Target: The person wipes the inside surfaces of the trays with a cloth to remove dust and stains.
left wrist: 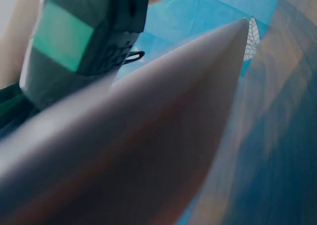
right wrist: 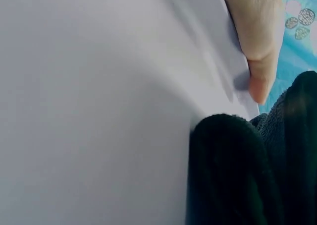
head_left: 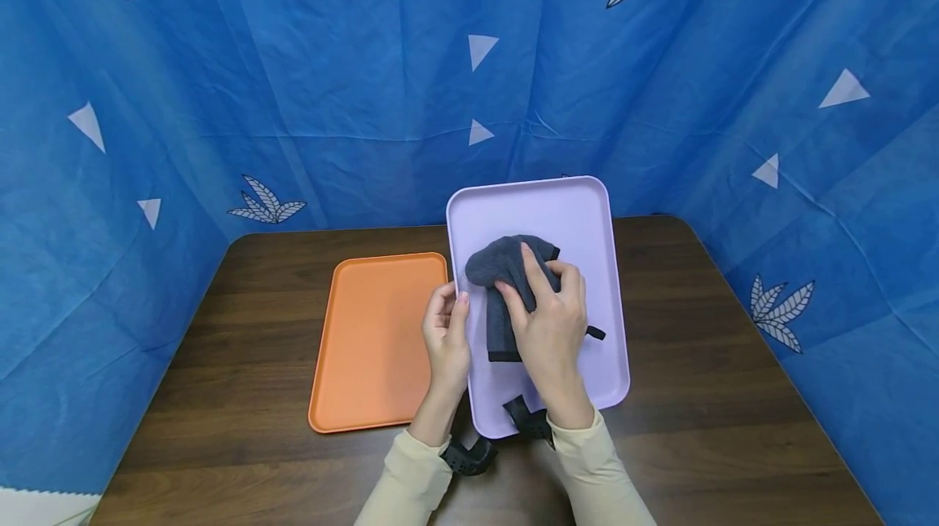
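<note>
My left hand (head_left: 447, 338) grips the left rim of a lavender tray (head_left: 535, 204), thumb over the edge. In the right wrist view, that thumb (right wrist: 258, 46) presses on the rim of the tray (right wrist: 99, 111). The tray is held up off the table; its underside shows blurred in the left wrist view. My right hand (head_left: 550, 330) holds a bunched dark grey cloth (head_left: 506, 261) against the tray's inner face, with thumb and fingers bent over it. One dark-edged flap of the cloth hangs below. The cloth (right wrist: 233, 170) also shows as dark folds in the right wrist view.
An orange tray (head_left: 381, 330) lies on the brown wooden table (head_left: 242, 395), left of the lavender one. Blue patterned curtain (head_left: 352, 86) surrounds the table's back and sides. Black camera straps (head_left: 468, 456) sit on both wrists.
</note>
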A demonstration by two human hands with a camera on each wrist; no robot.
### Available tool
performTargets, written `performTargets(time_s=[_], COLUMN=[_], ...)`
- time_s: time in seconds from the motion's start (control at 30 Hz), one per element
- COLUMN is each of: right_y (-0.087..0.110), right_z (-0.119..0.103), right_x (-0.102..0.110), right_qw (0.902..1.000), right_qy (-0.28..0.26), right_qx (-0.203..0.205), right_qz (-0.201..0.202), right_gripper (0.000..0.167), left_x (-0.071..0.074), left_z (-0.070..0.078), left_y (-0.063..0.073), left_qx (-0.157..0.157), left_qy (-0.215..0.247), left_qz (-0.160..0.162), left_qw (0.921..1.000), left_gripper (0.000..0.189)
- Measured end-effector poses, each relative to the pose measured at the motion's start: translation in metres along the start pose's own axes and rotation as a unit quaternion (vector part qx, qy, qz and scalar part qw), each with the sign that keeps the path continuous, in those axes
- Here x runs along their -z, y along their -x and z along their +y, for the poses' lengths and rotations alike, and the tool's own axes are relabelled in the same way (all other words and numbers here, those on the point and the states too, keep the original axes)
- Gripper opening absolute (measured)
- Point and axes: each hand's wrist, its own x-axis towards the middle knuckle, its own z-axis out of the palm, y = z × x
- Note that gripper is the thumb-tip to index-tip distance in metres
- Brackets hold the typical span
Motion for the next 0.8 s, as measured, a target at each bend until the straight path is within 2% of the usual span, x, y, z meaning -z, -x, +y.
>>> performTargets(time_s=[0.23,0.57,0.8], right_y=[-0.002,-0.008,-0.008], right_z=[0.015,0.039,0.049], right_x=[0.009,0.021,0.025], right_qw=[0.9996,0.9948,0.9931], right_qy=[0.018,0.028,0.033], right_qx=[-0.023,-0.098,-0.111], right_qz=[0.000,0.013,0.019], right_gripper=[0.052,0.052,0.052], left_x=[0.001,0.001,0.001], left_z=[-0.001,0.002,0.001], left_y=[0.000,0.000,-0.001], left_qx=[0.003,0.010,0.015], left_qy=[0.017,0.029,0.031], left_qz=[-0.012,-0.012,-0.012], left_qw=[0.9998,0.9995,0.9993], left_gripper=[0.028,0.028,0.028])
